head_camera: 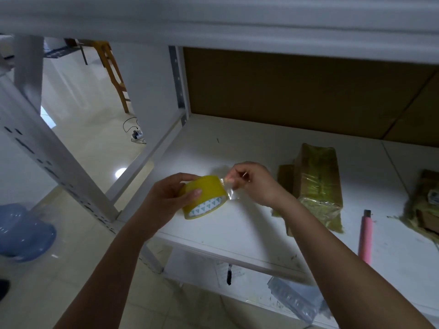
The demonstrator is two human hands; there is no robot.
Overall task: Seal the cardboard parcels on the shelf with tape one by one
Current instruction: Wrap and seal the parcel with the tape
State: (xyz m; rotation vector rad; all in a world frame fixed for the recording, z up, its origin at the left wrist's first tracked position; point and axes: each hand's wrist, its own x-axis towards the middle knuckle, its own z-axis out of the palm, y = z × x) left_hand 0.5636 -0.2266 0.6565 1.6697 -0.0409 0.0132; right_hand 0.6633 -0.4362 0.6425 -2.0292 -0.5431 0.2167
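Observation:
My left hand grips a yellow tape roll above the white shelf. My right hand pinches the loose clear end of the tape just right of the roll. A cardboard parcel wrapped in yellowish tape lies on the shelf to the right of my hands. Another taped parcel shows at the right edge, partly cut off.
A pink-handled tool lies on the shelf between the two parcels. Brown board backs the shelf. A plastic bag sits on the lower level. On the floor at left are a blue water jug, a wooden chair and a cable.

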